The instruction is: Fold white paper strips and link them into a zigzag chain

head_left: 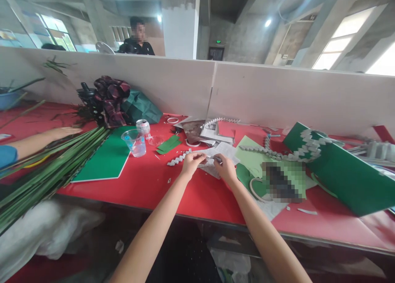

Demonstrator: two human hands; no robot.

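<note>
Two hands [193, 163] [225, 168], pinched piece [210, 157] indistinct, pale zigzag strip [179, 159] partly hidden

On the table [154, 192], leaves [61, 163] lie left, a plastic cup [137, 145] stands before a can [142, 128], a folded-paper chain [296, 156] right.

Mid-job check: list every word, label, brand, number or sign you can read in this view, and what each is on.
No text is legible.
Lit green sign in the background: too small.
Drink can: markings too blurred.
Plastic cup: blue print, unreadable.
Printed page on the paper stack: too small.
Pale strip between left hand and right hand: no lettering discernible.
</note>
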